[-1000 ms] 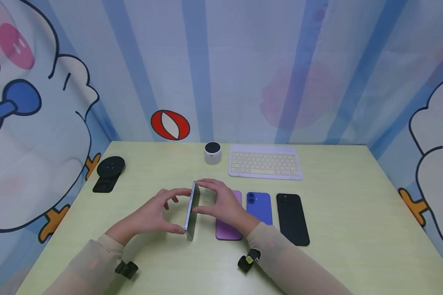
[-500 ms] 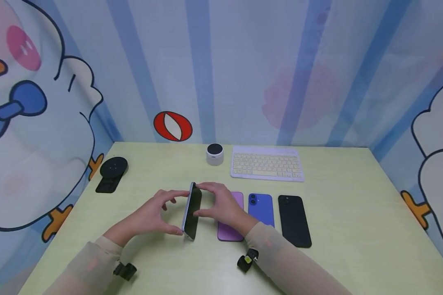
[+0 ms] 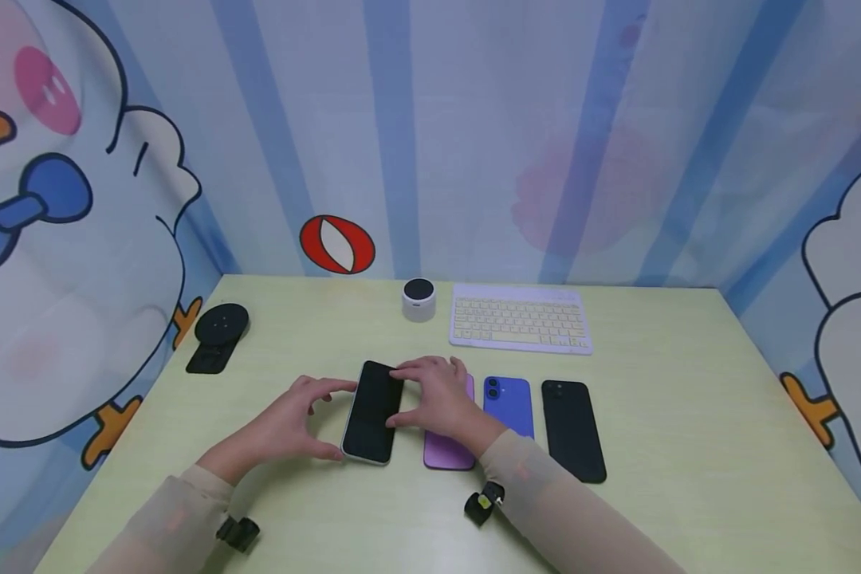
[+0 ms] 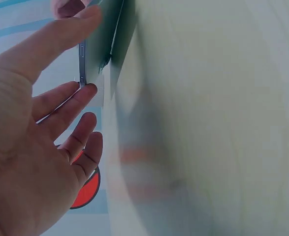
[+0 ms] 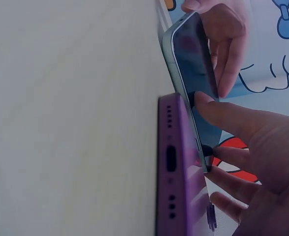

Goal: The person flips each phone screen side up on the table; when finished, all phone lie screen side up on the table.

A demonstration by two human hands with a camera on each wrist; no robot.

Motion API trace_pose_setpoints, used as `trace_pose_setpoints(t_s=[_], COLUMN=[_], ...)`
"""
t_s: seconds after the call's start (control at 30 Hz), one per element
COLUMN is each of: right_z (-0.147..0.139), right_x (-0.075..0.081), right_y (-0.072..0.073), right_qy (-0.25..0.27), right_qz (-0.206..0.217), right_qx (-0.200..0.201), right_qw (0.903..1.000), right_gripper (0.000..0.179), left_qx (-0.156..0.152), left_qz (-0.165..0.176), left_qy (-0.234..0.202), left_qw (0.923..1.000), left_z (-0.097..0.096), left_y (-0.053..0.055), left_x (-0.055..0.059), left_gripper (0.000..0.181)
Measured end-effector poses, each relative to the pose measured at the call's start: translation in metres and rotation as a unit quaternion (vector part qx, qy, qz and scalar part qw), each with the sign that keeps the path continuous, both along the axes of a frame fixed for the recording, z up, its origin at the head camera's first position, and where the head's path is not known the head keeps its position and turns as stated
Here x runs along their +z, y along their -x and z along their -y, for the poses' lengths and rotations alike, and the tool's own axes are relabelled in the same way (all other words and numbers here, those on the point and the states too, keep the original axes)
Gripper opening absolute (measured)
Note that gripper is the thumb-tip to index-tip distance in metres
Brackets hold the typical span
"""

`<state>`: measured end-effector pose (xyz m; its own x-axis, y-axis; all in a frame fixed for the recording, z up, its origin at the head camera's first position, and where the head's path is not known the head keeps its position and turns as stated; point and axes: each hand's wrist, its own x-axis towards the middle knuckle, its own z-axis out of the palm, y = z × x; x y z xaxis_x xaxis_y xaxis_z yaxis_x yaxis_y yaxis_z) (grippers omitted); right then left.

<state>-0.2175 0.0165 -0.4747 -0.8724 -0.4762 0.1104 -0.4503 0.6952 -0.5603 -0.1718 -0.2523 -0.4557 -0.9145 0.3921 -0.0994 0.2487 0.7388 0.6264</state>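
A smartphone point(image 3: 371, 413) with a dark screen and pale frame tilts over the table, screen up, its left long edge raised. My left hand point(image 3: 280, 426) holds that edge, thumb at the near corner and index finger toward the far end. In the left wrist view, the phone's side point(image 4: 82, 64) meets the fingertips. My right hand point(image 3: 441, 402) holds the opposite edge, thumb and fingers spread along it, also seen against the phone screen point(image 5: 196, 54) in the right wrist view. A purple phone point(image 3: 448, 453) lies partly hidden under the right hand.
Right of the purple phone lie a blue phone point(image 3: 509, 402) and a black phone point(image 3: 575, 438), backs up. Behind them are a pale lilac keyboard point(image 3: 520, 319) and a small white cylinder with a black top point(image 3: 419, 303). A black folding stand point(image 3: 218, 335) is at far left.
From nearly upright on its long edge, the phone has tipped toward the left, its screen now facing mostly up. Both hands came down with it, the left slightly leftward.
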Motion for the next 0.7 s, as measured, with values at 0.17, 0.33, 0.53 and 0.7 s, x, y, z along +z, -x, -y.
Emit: trace_pose_setpoints(t_s=[0.17,0.33,0.53,0.7], right_z=[0.0004,0.0008,0.0012,-0.0007], right_x=[0.0011,-0.0005,-0.0020,-0.0006], right_y=[0.0026,0.0054,0.0083,0.0083], right_qy=[0.014,0.008,-0.010,-0.018], right_qz=[0.012,0.011,0.010,0.010], right_qx=[0.013,0.027,0.039,0.048], right_qw=[0.9997,0.9995,0.9991,0.9986], right_gripper=[0.073,0.074,0.072,0.071], left_qx=[0.003,0.002,-0.004,-0.016], left_qz=[-0.010,-0.020,-0.039,-0.053], left_qy=[0.020,0.039,0.069,0.090], left_qw=[0.9997,0.9990,0.9969,0.9944], left_z=[-0.0015,-0.0040,-0.0080,-0.0097], left_y=[0.0007,0.0007,0.0015,0.0016], left_x=[-0.0038,-0.0065,-0.0077,-0.0063], left_gripper=[0.100,0.101,0.100,0.096])
